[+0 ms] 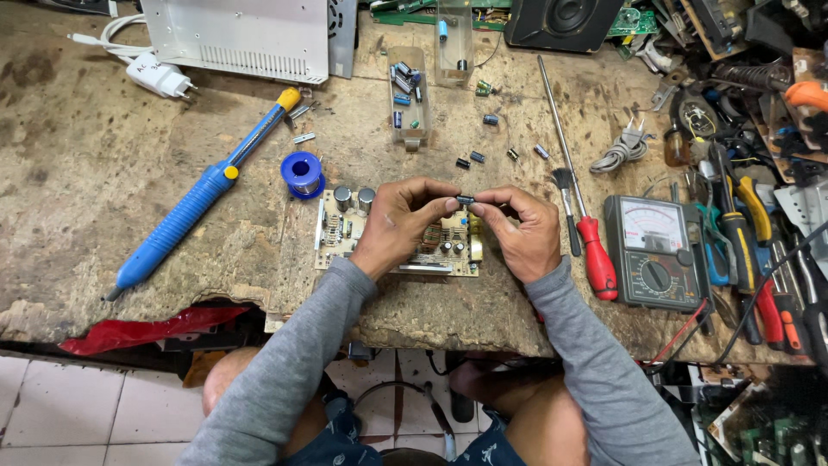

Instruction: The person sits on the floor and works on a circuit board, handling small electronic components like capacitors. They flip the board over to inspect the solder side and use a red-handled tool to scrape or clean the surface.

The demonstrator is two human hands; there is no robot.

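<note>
I look down on a worn, stained workbench (103, 173) whose ragged front edge breaks off above a pale tiled floor (78, 406). My left hand (398, 220) and right hand (522, 229) meet over a circuit board (341, 231), both pinching one small dark capacitor (465, 200) between fingertips just above the board. Open bench lies to the left past a blue desoldering pump (185, 207) and solder spool (302, 174), while the right side is crowded with a red screwdriver (595, 259), a meter (654, 250) and pliers (742, 233).
</note>
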